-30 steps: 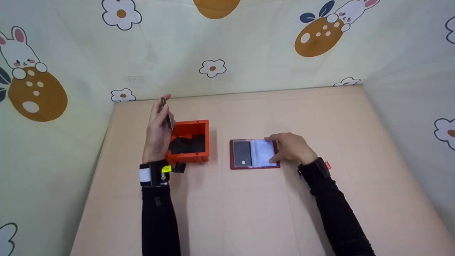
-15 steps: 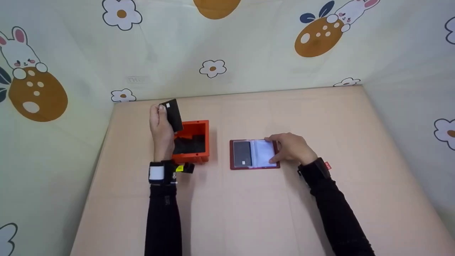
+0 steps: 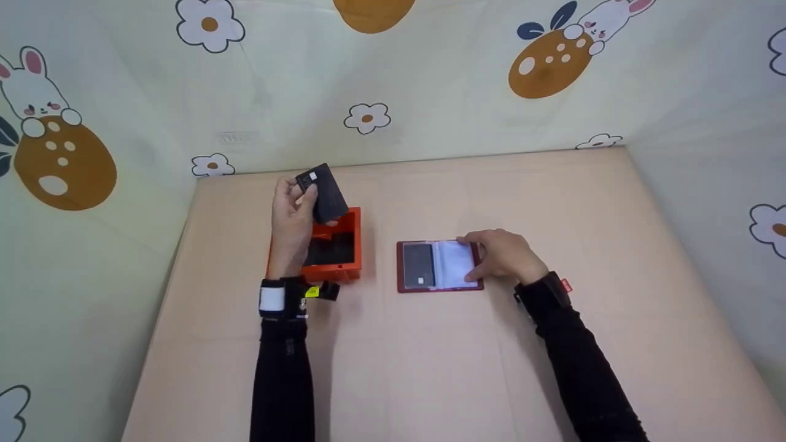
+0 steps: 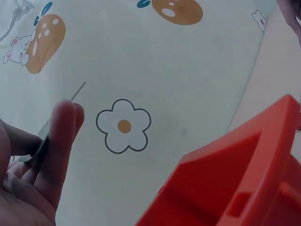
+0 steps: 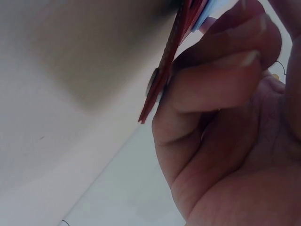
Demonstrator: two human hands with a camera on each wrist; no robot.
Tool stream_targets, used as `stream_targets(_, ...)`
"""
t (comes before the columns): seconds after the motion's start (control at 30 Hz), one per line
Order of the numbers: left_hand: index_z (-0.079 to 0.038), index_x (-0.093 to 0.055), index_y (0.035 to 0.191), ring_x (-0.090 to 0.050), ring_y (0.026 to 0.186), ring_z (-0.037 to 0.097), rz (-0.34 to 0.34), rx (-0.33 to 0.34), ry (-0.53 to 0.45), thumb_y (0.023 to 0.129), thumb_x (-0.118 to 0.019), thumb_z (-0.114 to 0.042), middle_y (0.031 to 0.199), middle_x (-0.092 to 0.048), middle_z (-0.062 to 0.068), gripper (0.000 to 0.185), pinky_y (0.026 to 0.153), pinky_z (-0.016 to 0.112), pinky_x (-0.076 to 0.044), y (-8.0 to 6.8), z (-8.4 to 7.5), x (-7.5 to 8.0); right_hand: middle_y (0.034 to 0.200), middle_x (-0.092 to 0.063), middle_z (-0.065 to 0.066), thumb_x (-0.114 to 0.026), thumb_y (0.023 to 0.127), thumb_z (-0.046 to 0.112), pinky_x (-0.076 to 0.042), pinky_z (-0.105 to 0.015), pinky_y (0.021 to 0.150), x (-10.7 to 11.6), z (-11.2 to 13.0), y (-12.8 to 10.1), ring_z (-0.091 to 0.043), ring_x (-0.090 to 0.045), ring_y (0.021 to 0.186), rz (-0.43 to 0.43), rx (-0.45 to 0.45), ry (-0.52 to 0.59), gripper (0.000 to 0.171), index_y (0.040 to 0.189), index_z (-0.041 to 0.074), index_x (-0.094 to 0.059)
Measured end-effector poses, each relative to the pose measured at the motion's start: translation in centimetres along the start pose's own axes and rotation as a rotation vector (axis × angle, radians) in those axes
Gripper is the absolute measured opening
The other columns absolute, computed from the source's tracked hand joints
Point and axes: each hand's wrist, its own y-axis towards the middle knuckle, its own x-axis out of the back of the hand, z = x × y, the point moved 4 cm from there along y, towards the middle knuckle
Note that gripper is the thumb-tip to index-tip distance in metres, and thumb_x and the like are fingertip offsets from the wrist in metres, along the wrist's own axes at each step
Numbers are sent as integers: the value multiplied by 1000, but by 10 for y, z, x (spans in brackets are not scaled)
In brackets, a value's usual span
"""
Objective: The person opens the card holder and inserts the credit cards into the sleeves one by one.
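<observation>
My left hand pinches a black chip card above the back of the orange box, the thumb on the face near the small white square. In the left wrist view the card shows edge-on between thumb and fingers. A dark red card holder lies spread out on the table, a dark card under the clear sleeve of its left side and white sleeves on its right. My right hand grips the holder's right edge, thumb on the white sleeve. The right wrist view shows curled fingers against the red cover.
The orange box, with dark flat pieces inside, stands left of the card holder, partly covered by my left hand. The table has a pale pinkish cover. Patterned cloth hangs behind and along both sides.
The left hand has moved right and turned the black card from edge-on to face-up view, over the box's back edge. The right hand and card holder have stayed in place.
</observation>
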Motion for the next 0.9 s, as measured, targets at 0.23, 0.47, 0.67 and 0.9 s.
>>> stream_targets(0.23, -3, -54, 116, -75, 91, 21, 134, 25, 89, 103, -62, -7, 115, -74, 20, 16, 80, 33, -63, -8, 8, -38, 126, -69, -15, -97, 69, 32, -50, -56, 98, 0, -1, 1, -31, -59, 106, 1, 3, -18, 78, 140, 14, -66)
stream_targets(0.47, -11, -51, 134, -74, 101, 29, 311, 83, 232, 102, -65, -12, 126, -72, 14, 35, 86, 41, -63, -25, 34, -93, 121, -69, -14, -97, 69, 32, -50, -55, 97, -1, -1, 2, -31, -58, 104, 2, -9, -17, 79, 140, 15, -66)
stream_targets(0.67, -14, -52, 135, -75, 97, 34, 380, 72, 362, 101, -66, -10, 118, -75, 17, 37, 84, 45, -63, -35, 54, -116, 130, -69, -15, -97, 70, 33, -49, -57, 102, -1, -1, 3, -32, -60, 110, -1, -1, -16, 78, 139, 14, -67)
stream_targets(0.9, -14, -50, 131, -74, 88, 20, 393, 117, 553, 102, -64, -12, 106, -76, 13, 32, 77, 36, -62, -45, 74, -129, 132, -70, -15, -97, 69, 33, -50, -57, 101, 0, -1, 2, -33, -63, 111, -11, 5, -18, 77, 138, 14, -67)
